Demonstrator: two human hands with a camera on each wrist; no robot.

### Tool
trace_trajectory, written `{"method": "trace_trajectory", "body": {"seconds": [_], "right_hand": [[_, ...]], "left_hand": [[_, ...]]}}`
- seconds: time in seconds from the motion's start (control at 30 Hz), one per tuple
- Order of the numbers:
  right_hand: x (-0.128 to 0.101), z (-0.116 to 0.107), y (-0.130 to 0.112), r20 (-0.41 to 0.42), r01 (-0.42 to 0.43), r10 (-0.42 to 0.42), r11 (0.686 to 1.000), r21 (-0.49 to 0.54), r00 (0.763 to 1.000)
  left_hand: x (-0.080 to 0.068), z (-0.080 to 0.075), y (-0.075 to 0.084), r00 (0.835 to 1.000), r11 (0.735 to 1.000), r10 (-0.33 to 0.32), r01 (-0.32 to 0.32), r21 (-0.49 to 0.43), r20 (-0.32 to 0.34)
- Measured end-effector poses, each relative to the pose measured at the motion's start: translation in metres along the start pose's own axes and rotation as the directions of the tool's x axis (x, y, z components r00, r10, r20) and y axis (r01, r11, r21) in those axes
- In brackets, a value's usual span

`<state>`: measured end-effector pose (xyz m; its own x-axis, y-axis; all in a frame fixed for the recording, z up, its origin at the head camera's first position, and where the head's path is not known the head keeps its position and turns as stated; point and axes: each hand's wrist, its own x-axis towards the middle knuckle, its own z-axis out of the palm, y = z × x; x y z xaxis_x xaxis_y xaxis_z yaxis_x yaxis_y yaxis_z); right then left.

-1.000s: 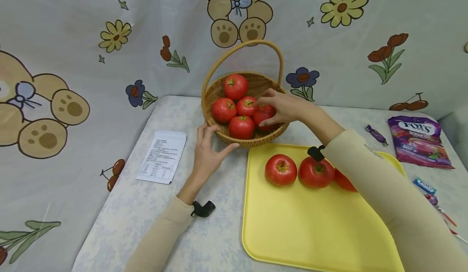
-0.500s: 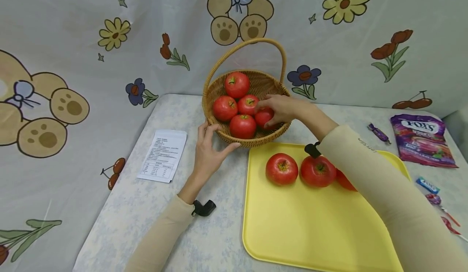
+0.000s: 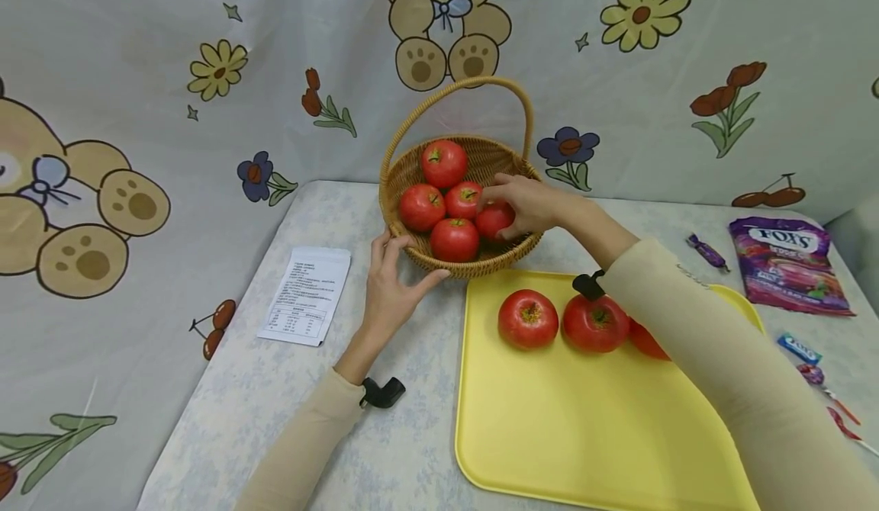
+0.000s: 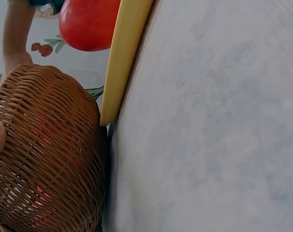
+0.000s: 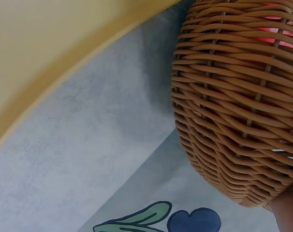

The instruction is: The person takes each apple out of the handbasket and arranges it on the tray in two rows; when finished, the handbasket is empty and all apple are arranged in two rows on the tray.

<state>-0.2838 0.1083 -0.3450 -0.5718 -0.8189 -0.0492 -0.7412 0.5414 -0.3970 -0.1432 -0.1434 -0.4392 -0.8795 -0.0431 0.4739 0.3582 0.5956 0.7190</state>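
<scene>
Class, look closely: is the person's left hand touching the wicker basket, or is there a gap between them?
Touching. In the head view the left hand lies against the near wall of the wicker basket, thumb and fingers spread on the weave below the rim, with no gap.

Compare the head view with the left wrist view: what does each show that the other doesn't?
Only the head view shows the right hand with fingers curled round a red tomato inside the woven wicker basket, the left hand against the basket's wall, a white printed sheet and a purple candy bag. Only the left wrist view shows the basket's weave close up, with red showing through the gaps. Both share the basket, the yellow plastic tray and the pale table.
</scene>
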Motion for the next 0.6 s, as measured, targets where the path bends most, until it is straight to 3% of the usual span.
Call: {"method": "trace_trajectory", "body": {"seconds": [0.3,0.6], "right_hand": [[-0.009,-0.009,-0.022,-0.157,0.075,-0.083,0.996,-0.055,0.984],[-0.047,-0.028,-0.038,-0.365,0.185,-0.192,0.981,-0.055,0.911]], "left_hand": [[-0.001,-0.001,-0.001,1.0,1.0,-0.006,0.006,-0.003,-0.003],[-0.001,-0.001,0.0,1.0,1.0,-0.003,0.003,-0.004,-0.004]]}}
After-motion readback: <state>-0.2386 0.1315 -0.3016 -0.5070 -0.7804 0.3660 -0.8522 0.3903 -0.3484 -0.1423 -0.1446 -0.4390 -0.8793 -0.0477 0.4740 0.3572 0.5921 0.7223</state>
